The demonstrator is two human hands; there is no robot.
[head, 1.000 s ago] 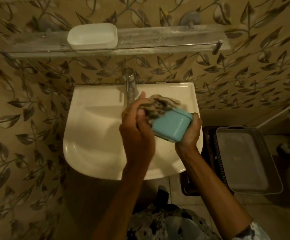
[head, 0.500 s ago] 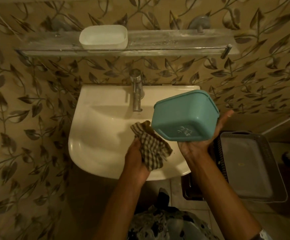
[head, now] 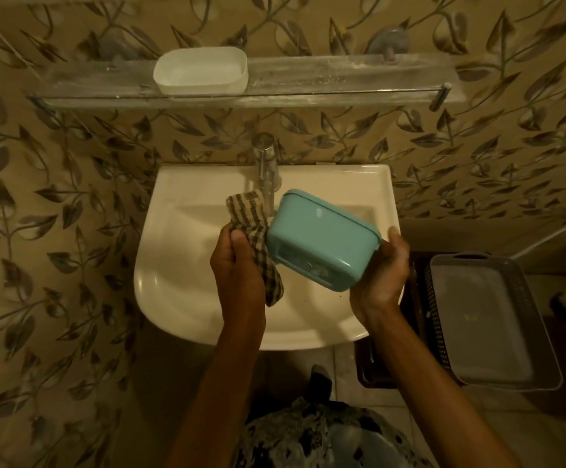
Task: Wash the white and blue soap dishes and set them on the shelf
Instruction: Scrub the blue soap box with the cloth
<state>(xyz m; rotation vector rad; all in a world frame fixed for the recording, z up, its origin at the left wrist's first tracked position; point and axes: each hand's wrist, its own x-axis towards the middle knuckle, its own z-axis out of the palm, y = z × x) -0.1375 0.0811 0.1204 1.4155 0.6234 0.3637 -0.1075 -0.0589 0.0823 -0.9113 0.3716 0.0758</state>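
In the head view, both hands are over the white sink in the middle of the frame. The right hand grasps the blue soap dish from its right end: the palm and fingers are curled under and behind the dish, and the thumb tip shows above its right edge. The dish is tilted, its bottom turned toward the camera and its rim pointing up and away, just in front of the tap. The left hand is clenched around a checked cloth. One end of the cloth stands up above the fist and touches the left side of the blue dish; the other end hangs down below the fist.

In the upper part of the frame, the white soap dish stands upright on the glass shelf, toward its left half. At the lower right, beside the sink, a grey basket rests on a darker crate on the floor.
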